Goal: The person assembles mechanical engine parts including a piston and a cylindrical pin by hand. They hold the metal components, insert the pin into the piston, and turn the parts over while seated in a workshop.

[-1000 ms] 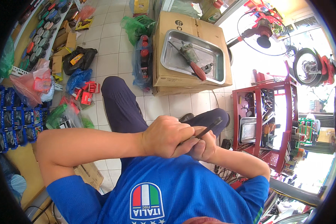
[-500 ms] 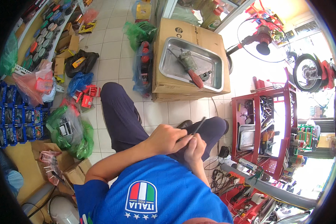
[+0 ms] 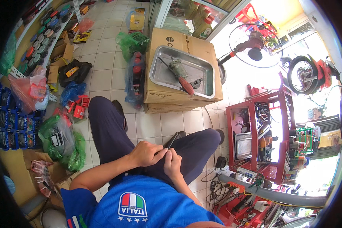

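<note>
Above my lap, my left hand [image 3: 146, 153] and my right hand [image 3: 173, 162] meet with fingers closed. A thin dark rod [image 3: 173, 140] sticks up from between their fingertips, slanting away from me; its lower part is hidden in the fingers, so I cannot tell its kind. Ahead stands a metal tray [image 3: 155, 78] on a cardboard box [image 3: 159, 99]. In the tray lie a grey-green cylindrical metal part [image 3: 177, 68], a tool with a red handle [image 3: 186, 86] and a small dark metal part [image 3: 196, 83].
A red tool rack [image 3: 250, 114] stands to the right, with a fan [image 3: 250, 45] and a motorbike wheel [image 3: 303, 75] beyond. Cables [image 3: 220, 192] lie at the right. Plastic bags [image 3: 59, 138], blue parts bins [image 3: 17, 127] and shelved jars [image 3: 41, 49] line the left.
The whole view has shifted, so the surroundings sit further left and slightly lower. Both hands, still together on the rod, have moved left and a little closer to my body.
</note>
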`<state>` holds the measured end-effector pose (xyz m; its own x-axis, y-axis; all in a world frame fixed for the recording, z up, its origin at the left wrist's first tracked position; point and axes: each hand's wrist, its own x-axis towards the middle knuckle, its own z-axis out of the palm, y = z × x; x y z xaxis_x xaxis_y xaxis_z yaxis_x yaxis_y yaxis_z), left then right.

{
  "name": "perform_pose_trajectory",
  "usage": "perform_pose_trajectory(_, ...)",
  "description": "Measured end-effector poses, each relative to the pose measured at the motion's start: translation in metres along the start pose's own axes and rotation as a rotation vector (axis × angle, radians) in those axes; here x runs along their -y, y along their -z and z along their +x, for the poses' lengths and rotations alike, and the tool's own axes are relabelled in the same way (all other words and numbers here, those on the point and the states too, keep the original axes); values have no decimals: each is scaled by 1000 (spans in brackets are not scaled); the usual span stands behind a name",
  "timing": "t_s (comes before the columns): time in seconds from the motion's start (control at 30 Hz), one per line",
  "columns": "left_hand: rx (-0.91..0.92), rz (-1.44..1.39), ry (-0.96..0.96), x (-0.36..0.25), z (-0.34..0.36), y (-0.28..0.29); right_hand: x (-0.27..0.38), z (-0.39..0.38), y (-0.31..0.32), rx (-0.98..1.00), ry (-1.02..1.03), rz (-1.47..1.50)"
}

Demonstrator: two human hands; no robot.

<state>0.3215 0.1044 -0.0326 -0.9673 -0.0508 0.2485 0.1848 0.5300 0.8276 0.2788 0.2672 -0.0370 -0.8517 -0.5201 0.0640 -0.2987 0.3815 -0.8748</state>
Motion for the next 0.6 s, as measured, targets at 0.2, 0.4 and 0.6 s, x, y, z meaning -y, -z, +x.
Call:
perform_pose_trajectory(0.2, -62, -59, -30, 5, -4, -16, -14, -1, 1, -61, 158, -73)
perform_pose_trajectory(0.4, -109, 1, -262, 7, 61, 3, -18, 53, 15, -188, 310, -74)
perform_pose_trajectory(0.6, -269, 1, -465, 0, 180, 56, 41, 172, 50, -286, 433, -22)
